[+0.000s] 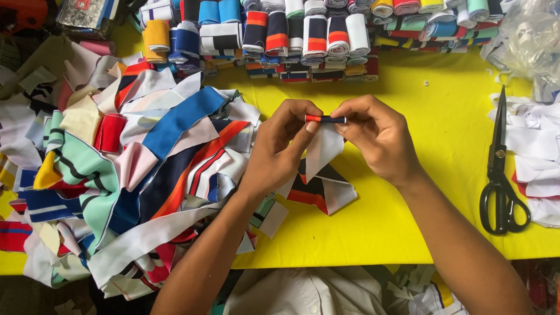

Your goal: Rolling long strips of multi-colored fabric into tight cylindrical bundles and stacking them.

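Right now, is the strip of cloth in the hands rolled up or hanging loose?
Partly rolled: both hands pinch its tight rolled top edge, while the rest of the strip hangs loose.

Two hands [280, 146] [376, 137]; one scissors [501, 175]; one yellow table [431, 116]; fabric rolls [303, 35] too many to count.

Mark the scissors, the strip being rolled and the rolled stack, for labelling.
scissors [500, 157]: head view, on the pivot.
fabric strip [322, 149]: head view, hanging white part.
rolled strips [315, 32]: head view, one striped roll.

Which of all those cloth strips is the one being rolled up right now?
The striped strip pinched between both hands, left hand and right hand; its top edge is rolled, while the others lie loose in the pile.
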